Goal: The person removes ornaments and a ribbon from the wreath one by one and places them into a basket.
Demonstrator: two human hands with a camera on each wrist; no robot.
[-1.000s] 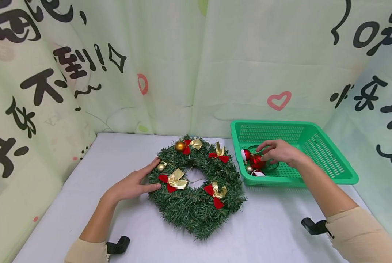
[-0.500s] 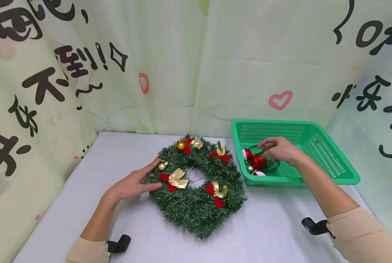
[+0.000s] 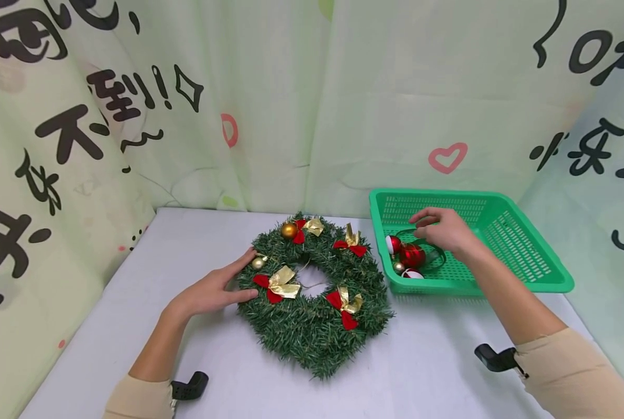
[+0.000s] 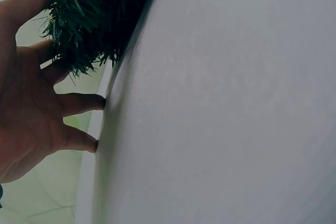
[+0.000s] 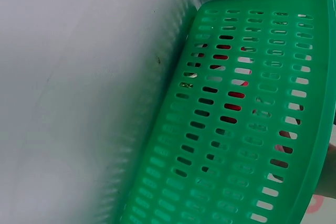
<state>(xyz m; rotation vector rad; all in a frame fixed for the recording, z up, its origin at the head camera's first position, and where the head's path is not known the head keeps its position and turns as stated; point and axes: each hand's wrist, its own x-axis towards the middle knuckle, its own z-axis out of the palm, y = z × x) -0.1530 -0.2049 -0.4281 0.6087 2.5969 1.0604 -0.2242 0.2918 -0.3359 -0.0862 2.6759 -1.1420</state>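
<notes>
A green Christmas wreath [image 3: 312, 343] with red and gold bows and small gold balls lies on the white table. My left hand [image 3: 212, 294] rests against its left side, fingers and thumb spread; in the left wrist view two fingertips of that hand [image 4: 31, 114] touch the table cloth beside the wreath [image 4: 94, 14]. Over the left part of a green basket [image 3: 531, 285], my right hand [image 3: 442, 230] has curled fingers and appears to pinch a looped dark green ribbon [image 3: 439, 265]. Red ornaments [image 3: 412, 256] lie below it. The basket wall hides most of this hand in the right wrist view.
The basket stands at the table's back right, close to the wreath's right side. A small gold ball [image 3: 398, 267] and red-and-white ornaments [image 3: 412, 273] sit in its left end. A printed curtain [image 3: 270, 116] hangs behind the table and along both sides.
My right hand has risen slightly away from the red ornaments, and the dark green loop has come up with it. My left hand and the wreath have stayed in place.
</notes>
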